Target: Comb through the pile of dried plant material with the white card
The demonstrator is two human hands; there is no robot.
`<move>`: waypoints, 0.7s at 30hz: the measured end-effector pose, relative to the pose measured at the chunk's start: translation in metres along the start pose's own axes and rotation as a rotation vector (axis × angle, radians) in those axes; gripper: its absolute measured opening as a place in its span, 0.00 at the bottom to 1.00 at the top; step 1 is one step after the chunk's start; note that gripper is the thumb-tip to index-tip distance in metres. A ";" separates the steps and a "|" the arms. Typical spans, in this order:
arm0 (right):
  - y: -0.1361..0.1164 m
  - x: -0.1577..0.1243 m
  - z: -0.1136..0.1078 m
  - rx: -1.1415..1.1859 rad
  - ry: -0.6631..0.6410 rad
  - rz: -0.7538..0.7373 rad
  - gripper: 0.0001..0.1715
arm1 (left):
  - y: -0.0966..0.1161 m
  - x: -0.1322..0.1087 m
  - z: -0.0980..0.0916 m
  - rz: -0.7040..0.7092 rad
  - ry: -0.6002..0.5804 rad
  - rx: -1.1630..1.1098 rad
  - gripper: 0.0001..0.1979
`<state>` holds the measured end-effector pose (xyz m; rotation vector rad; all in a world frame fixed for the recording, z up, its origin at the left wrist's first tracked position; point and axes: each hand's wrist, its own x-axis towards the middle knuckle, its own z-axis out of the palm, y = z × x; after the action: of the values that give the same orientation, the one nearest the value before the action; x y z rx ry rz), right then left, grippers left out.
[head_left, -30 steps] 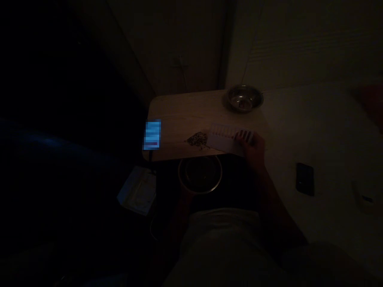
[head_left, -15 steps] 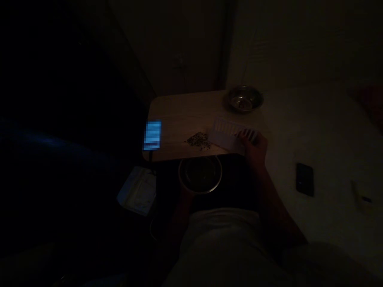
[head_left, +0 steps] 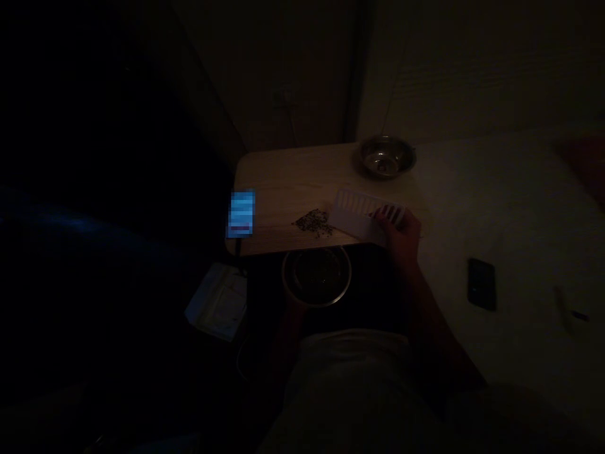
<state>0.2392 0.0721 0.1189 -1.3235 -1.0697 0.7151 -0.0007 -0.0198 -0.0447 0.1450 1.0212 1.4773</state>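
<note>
The scene is very dark. My right hand [head_left: 401, 234] grips the right end of a pale flat piece with a row of slots [head_left: 352, 221], thumb on top of it. This piece rests on or just over the wooden table [head_left: 278, 176], its left end against a loose heap of small dark grains [head_left: 312, 222]. Below the table's near edge, a round metal bowl [head_left: 317, 304] sits close under the grains, its rim touching or nearly touching the edge. My left hand [head_left: 293, 308] holds it from the lower left; its fingers are mostly hidden under the bowl.
Another metal bowl [head_left: 386, 157] stands at the table's back right. A lit phone-like screen [head_left: 241, 214], blurred, lies at the left edge. To the right, a dark phone [head_left: 481, 284] lies on a pale surface. An open box [head_left: 220, 306] is at lower left.
My right hand and the slotted piece have shifted very slightly left. The bowl and my left hand stay in place.
</note>
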 end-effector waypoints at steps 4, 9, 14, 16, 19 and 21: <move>-0.002 -0.001 0.001 0.007 0.013 -0.001 0.14 | 0.000 0.000 0.004 0.053 0.012 -0.009 0.28; -0.003 -0.001 0.001 0.000 0.003 0.000 0.14 | -0.001 0.004 0.005 -0.037 -0.017 -0.020 0.28; -0.005 -0.003 0.001 -0.019 -0.004 -0.008 0.14 | -0.001 0.003 0.004 -0.006 -0.004 -0.028 0.26; -0.005 -0.003 0.001 -0.014 -0.004 0.000 0.14 | 0.000 0.002 0.005 0.027 0.008 -0.028 0.26; -0.006 -0.003 0.002 -0.017 -0.009 0.010 0.13 | 0.001 0.001 0.007 -0.001 0.007 -0.011 0.27; -0.007 -0.004 0.002 -0.025 -0.031 0.019 0.14 | 0.002 -0.001 0.008 -0.034 0.006 0.009 0.28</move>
<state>0.2350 0.0687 0.1244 -1.3495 -1.0951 0.7406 0.0030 -0.0160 -0.0377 0.1293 1.0304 1.4433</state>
